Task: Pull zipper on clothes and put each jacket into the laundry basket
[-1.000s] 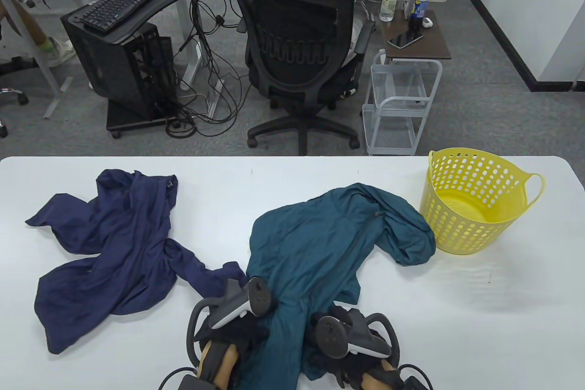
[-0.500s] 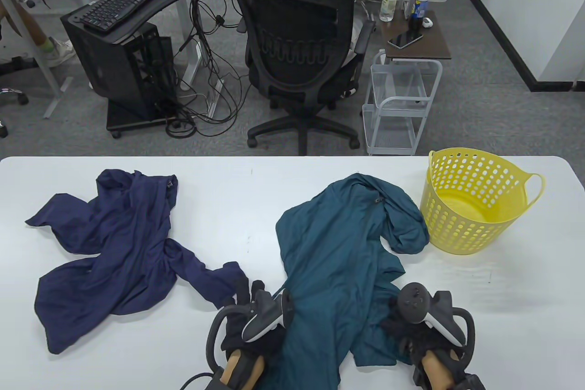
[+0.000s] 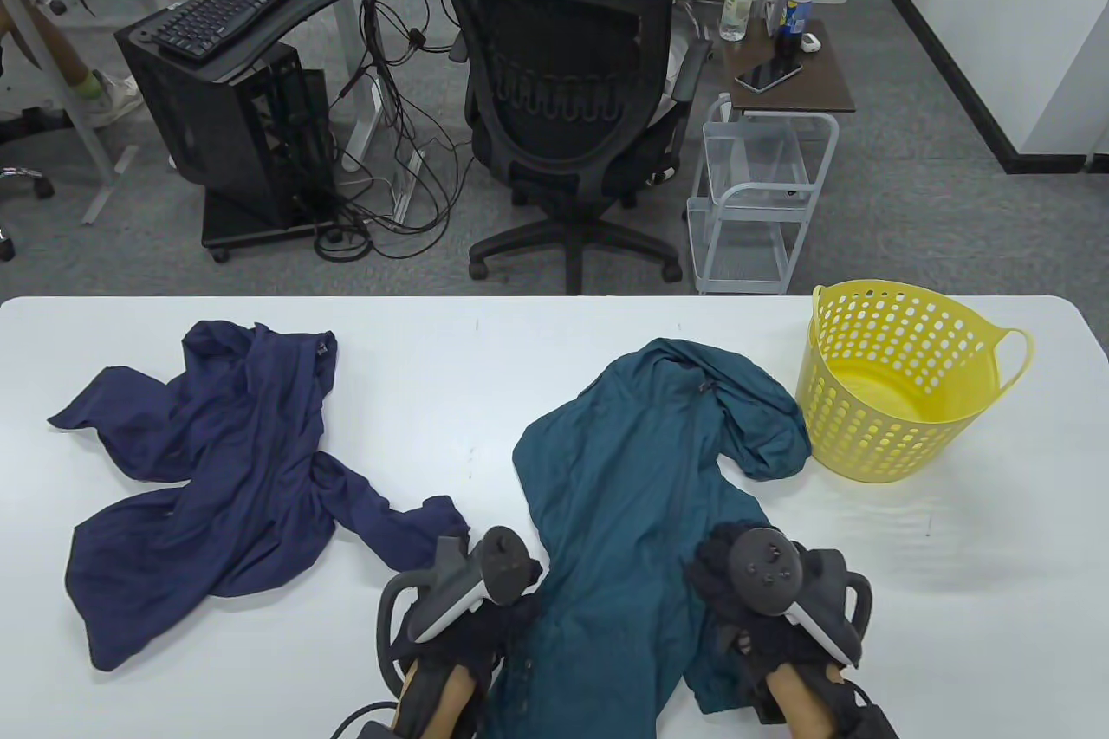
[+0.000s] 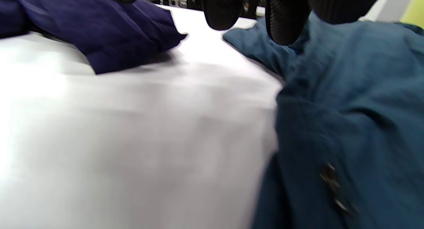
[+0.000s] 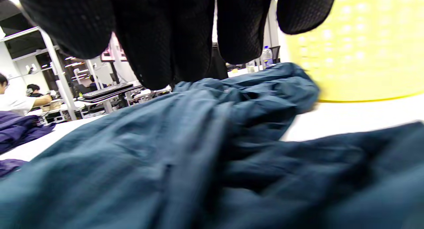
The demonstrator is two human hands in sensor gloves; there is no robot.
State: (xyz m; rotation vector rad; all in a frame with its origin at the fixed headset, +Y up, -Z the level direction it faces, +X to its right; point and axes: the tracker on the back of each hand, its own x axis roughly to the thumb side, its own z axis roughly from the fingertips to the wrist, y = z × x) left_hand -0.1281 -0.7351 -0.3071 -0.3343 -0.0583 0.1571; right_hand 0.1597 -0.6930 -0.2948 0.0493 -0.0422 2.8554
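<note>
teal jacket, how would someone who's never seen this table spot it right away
Start at the white table and find the yellow laundry basket at its far right. The teal jacket lies just left of it, with both gloved hands at its near hem. The other jacket, far left, is navy.

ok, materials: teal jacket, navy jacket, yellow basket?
Teal jacket: looks like thin woven synthetic, matte; fine crumpled wrinkles and limp drape.
Navy jacket: seemingly the same light fabric, creasing alike; fibre can't be told.
Laundry basket: likely moulded plastic, smooth and slightly glossy; uniform yellow wall with punched round holes and a moulded handle.
</note>
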